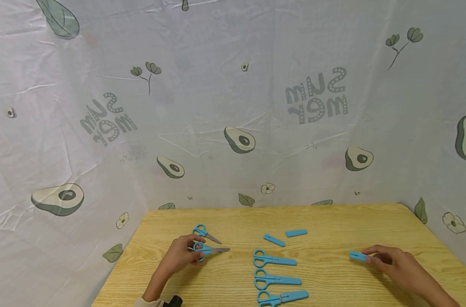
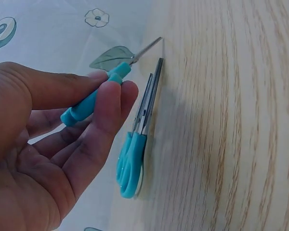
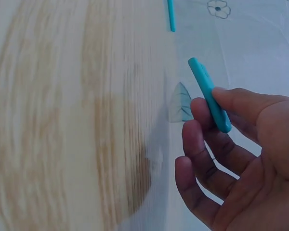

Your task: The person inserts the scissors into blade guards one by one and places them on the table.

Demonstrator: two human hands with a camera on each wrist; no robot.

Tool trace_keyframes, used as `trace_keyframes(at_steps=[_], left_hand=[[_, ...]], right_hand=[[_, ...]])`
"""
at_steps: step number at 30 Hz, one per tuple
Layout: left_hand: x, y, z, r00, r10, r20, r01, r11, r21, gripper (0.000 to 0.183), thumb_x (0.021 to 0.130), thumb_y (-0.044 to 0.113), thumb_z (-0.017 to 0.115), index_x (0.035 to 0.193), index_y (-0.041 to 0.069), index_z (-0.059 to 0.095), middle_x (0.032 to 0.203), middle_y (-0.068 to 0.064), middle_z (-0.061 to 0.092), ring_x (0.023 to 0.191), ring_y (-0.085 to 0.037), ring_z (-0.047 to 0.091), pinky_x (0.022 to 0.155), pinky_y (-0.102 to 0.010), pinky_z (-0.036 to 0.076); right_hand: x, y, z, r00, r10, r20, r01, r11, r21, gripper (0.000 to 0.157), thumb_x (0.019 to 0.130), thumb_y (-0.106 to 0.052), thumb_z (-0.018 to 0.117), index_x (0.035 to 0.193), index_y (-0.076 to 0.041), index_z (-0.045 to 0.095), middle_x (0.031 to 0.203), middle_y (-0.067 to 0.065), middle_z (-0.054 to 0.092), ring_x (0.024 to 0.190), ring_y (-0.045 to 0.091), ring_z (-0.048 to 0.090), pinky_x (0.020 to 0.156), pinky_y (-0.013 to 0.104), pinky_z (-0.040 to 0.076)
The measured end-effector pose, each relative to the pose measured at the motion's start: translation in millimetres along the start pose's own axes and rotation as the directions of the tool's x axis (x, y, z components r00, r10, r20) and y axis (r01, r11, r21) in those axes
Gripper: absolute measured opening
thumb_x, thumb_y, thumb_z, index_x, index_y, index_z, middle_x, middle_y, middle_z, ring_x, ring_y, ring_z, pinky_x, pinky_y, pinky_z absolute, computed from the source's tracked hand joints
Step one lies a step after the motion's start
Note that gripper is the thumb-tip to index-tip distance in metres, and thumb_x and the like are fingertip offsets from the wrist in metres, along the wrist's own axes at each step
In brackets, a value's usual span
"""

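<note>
Currently, L grip [image 1: 180, 255] pinches bare scissors [image 1: 211, 250] above surface [image 1: 332, 238], near another bare pair [image 1: 206, 234]; R grip [image 1: 395, 263] pinches sheath [image 1: 357, 256], well apart. If L pinch is too light, scissors may twist & drop.

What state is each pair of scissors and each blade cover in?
Held scissors: uncovered, pinched in left hand.
Far scissors: uncovered, lying on table.
Three scissors in a row: covered, lying down.
Two loose covers: off any blades, lying down.
Held cover: off any blades, pinched in right hand.

Blue-handled scissors [image 1: 208, 250] held unsheathed, blue sheath [image 1: 357, 256] held
</note>
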State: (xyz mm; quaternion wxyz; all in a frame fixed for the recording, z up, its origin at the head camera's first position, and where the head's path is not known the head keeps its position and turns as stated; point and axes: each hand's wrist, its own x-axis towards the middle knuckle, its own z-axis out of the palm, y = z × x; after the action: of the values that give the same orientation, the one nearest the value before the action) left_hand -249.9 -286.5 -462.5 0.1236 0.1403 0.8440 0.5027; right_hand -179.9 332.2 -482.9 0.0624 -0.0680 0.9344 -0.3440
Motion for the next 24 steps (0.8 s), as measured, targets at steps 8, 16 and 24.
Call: trace_keyframes(at_steps=[8,16,24], left_hand=[[2.8,3.7,-1.6,1.000,-0.019,0.010,0.020,0.998,-0.056,0.039,0.100,0.002,0.073,0.137,-0.009,0.065,0.105,-0.015,0.071,0.087,-0.026,0.079,0.073,-0.040,0.070],[2.6,9.6,-1.7,1.000,-0.025,0.018,0.027,0.993,-0.117,0.042,0.100,0.004,0.074,0.138,-0.010,0.064,0.101,-0.016,0.069,0.086,-0.022,0.077,0.074,-0.041,0.070],[3.1,11.1,-0.3,0.999,-0.019,0.038,0.026,0.983,-0.183,0.045,0.102,0.008,0.074,0.141,-0.010,0.061,0.103,-0.014,0.069,0.091,-0.025,0.077,0.073,-0.034,0.069]], right_hand=[[-0.7,-5.3,-3.5,0.998,-0.015,0.057,0.003,0.979,0.202,0.043,0.115,-0.026,0.054,0.138,0.008,0.066,0.088,-0.006,0.069,0.070,0.007,0.055,0.054,0.028,0.046],[3.9,-0.9,-7.4,0.988,-0.035,0.152,-0.024,0.930,0.367,0.043,0.116,-0.019,0.050,0.138,0.017,0.059,0.111,-0.015,0.075,0.097,-0.003,0.071,0.079,0.025,0.064],[5.1,-4.4,-3.4,0.986,-0.015,0.168,-0.054,0.916,0.397,0.046,0.116,-0.022,0.051,0.141,0.016,0.057,0.109,-0.006,0.075,0.095,0.001,0.070,0.078,0.027,0.064]])
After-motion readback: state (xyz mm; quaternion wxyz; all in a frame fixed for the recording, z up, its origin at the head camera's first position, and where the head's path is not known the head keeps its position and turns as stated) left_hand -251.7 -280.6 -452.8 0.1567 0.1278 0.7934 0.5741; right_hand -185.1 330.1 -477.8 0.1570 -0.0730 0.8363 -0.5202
